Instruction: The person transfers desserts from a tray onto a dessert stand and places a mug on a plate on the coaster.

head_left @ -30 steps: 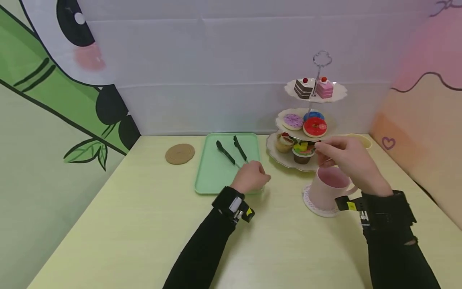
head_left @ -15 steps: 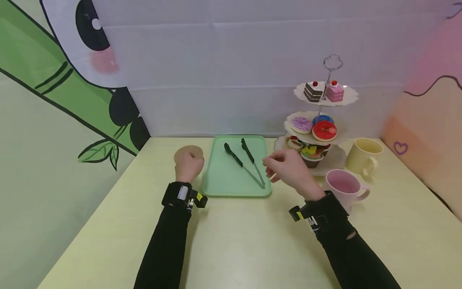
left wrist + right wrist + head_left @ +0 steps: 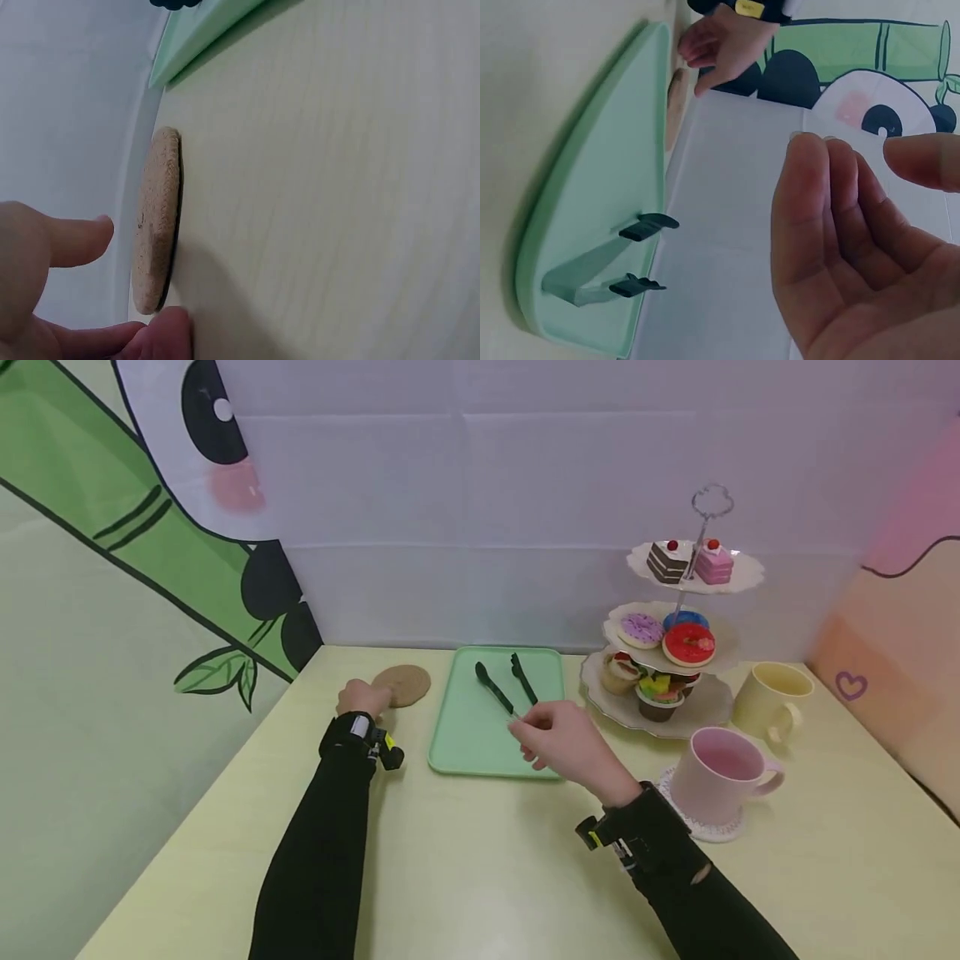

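Observation:
At the left edge of a round cork coaster (image 3: 407, 684) is my left hand (image 3: 362, 697). In the left wrist view the fingertips (image 3: 169, 334) sit right at the edge of the coaster (image 3: 159, 217), and the thumb (image 3: 79, 241) is raised apart from it. My right hand (image 3: 558, 737) hovers over the right front part of a mint green tray (image 3: 457, 747), fingers loosely bent, thumb apart, nothing between them. Tongs with black tips (image 3: 493, 687) lie on the tray, their joined end hidden by the right hand in the head view.
A three-tier stand (image 3: 697, 714) with toy cakes, donuts and cupcakes is at the back right. Beside it stands a yellow mug (image 3: 765, 697). In front, a pink mug (image 3: 708, 789) sits on a white lacy coaster (image 3: 720, 835). A printed cloth (image 3: 487, 485) hangs behind the table.
My left hand went left from the tray, over the cork coaster and on to its left edge. My right hand moved left, from above the pink mug to over the tray.

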Motion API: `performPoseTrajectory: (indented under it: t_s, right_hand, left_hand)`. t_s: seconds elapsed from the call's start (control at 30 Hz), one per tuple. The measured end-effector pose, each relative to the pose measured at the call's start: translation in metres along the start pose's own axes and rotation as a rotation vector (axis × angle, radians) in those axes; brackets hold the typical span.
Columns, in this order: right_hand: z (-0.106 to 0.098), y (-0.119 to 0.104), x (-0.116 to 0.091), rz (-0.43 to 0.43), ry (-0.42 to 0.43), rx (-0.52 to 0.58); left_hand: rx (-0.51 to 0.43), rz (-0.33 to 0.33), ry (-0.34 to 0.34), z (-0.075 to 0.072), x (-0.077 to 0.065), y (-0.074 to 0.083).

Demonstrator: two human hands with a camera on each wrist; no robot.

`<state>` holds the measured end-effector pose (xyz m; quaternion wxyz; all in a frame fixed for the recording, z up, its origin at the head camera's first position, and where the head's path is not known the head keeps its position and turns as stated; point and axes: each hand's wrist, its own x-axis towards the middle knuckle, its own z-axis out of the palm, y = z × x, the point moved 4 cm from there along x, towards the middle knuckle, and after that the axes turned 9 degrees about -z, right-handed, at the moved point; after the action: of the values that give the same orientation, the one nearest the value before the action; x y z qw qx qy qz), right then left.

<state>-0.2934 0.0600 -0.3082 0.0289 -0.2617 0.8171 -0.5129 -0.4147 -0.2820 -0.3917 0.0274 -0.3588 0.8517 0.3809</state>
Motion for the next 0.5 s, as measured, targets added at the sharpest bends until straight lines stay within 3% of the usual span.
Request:
performPoseTrajectory:
  t_s: [0.27, 0.37, 0.5]
  right_hand:
    - [0.038, 0.007, 0.001, -0.005, -0.097, 0.0]
    - [0.044, 0.01, 0.003, 0.008, -0.117, 0.003]
    - [0.045, 0.018, 0.008, 0.035, -0.131, -0.007]
  left_hand:
    - [0.096, 0.017, 0.048, 0.002, 0.017, 0.003]
    - [0.085, 0.007, 0.015, 0.003, 0.016, 0.004]
    - [-0.015, 0.0, -0.043, 0.005, 0.015, 0.002]
